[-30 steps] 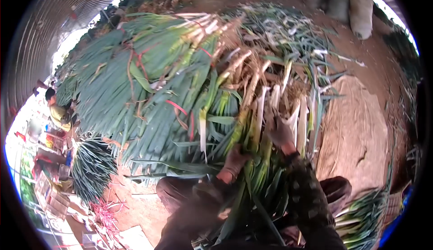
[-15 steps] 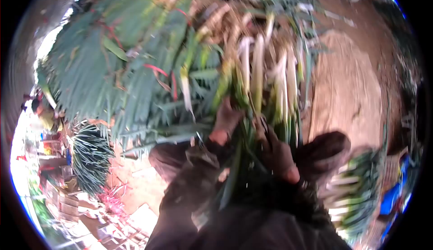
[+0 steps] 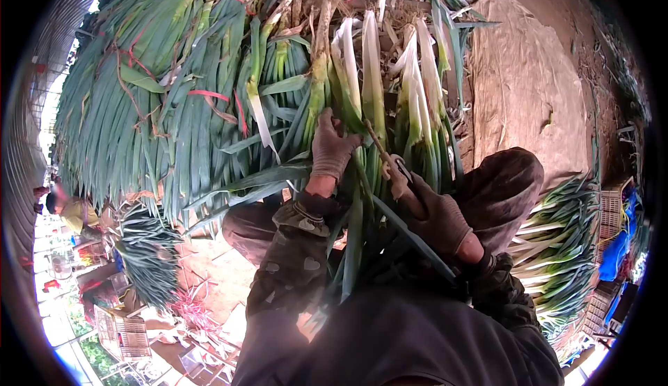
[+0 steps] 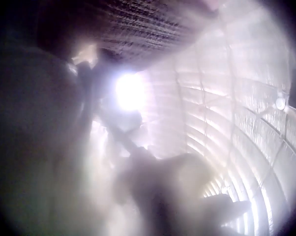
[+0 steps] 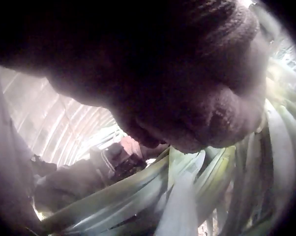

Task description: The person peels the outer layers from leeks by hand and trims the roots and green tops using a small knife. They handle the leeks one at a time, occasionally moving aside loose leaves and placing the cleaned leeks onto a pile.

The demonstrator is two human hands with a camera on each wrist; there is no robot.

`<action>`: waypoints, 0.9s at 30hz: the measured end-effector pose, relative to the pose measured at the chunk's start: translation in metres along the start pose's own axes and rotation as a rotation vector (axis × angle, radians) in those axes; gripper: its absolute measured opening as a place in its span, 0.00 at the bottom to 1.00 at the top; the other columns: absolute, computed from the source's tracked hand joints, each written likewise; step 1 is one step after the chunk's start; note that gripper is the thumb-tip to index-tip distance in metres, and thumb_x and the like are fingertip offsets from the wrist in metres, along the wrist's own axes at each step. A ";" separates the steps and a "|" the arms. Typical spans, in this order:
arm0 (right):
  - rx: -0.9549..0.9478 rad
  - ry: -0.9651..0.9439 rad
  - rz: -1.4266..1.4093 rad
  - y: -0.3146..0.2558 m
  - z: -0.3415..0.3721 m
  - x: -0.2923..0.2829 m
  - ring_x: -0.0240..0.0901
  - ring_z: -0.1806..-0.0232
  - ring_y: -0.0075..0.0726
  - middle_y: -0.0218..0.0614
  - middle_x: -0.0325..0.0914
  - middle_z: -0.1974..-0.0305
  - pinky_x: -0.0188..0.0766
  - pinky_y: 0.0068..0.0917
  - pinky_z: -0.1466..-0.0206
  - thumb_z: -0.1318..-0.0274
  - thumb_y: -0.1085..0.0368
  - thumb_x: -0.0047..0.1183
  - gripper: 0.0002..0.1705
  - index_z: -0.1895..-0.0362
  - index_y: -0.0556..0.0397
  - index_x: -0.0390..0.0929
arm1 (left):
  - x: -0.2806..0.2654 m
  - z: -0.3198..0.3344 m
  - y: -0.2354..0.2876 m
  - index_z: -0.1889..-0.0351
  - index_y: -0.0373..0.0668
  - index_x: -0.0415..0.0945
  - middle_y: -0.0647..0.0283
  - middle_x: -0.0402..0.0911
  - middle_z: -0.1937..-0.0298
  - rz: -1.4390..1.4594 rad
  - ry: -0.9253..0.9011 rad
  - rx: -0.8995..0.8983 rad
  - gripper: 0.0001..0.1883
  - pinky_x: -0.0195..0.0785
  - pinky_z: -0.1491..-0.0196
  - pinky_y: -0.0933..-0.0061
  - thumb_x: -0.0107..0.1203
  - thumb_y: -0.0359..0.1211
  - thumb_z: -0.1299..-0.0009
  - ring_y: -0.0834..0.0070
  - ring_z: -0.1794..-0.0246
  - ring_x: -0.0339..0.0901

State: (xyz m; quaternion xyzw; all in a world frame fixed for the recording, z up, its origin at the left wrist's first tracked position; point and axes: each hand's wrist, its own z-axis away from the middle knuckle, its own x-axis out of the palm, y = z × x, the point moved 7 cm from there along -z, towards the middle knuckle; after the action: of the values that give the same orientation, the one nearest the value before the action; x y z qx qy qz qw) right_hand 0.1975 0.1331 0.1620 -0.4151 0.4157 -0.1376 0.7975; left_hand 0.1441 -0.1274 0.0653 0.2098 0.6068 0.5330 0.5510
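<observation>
Several leeks (image 3: pixel 374 83) lie with their white ends pointing away from the body. My gloved left hand (image 3: pixel 332 148) curls round a green leek stalk among them. To its right, my gloved right hand (image 3: pixel 437 215) grips a long thin brownish item (image 3: pixel 398 178) that slants up to the leek stalks; whether it is a tool or a dried leaf I cannot tell. The left wrist view is blurred, with a dark glove (image 4: pixel 138 29) at the top. In the right wrist view, the right hand (image 5: pixel 187 83) is dark above green leaves (image 5: pixel 113 201).
A big leek pile (image 3: pixel 174 107) with red ties spreads at the left. A brown cloth (image 3: pixel 525 87) lies right of the stalks, with more leeks (image 3: pixel 560 247) below it. Folded knees flank the work. A person (image 3: pixel 78 213) is at far left, near a basket (image 3: pixel 125 334).
The head view has tilted down, so the pile sits higher. My right hand has come down from the white stalks toward the right knee, and the thin brownish item now shows in it.
</observation>
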 end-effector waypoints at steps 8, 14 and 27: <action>-0.025 0.019 0.009 0.004 -0.025 0.007 0.77 0.58 0.70 0.64 0.79 0.64 0.73 0.53 0.53 0.44 0.59 0.56 0.38 0.32 0.60 0.61 | 0.002 0.003 0.008 0.30 0.30 0.56 0.48 0.72 0.44 0.048 0.055 0.143 0.48 0.68 0.39 0.65 0.69 0.31 0.49 0.58 0.43 0.74; 0.042 0.079 0.112 0.011 -0.054 0.013 0.76 0.62 0.72 0.63 0.79 0.67 0.71 0.60 0.60 0.45 0.58 0.57 0.37 0.33 0.59 0.61 | 0.006 0.004 0.013 0.28 0.27 0.50 0.50 0.70 0.39 0.035 -0.004 0.143 0.50 0.64 0.35 0.71 0.68 0.26 0.47 0.66 0.37 0.70; -0.062 0.210 0.234 0.014 -0.200 -0.012 0.78 0.60 0.68 0.59 0.81 0.64 0.75 0.53 0.56 0.55 0.60 0.64 0.43 0.32 0.50 0.63 | 0.004 0.011 0.022 0.36 0.33 0.65 0.48 0.78 0.46 0.033 0.029 0.166 0.41 0.70 0.43 0.63 0.73 0.36 0.46 0.56 0.46 0.78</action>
State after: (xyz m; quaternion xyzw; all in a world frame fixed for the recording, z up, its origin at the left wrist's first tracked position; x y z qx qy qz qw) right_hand 0.0333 0.0392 0.0960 -0.3714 0.5463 -0.0735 0.7471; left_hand 0.1454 -0.1119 0.0850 0.2572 0.6533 0.4929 0.5138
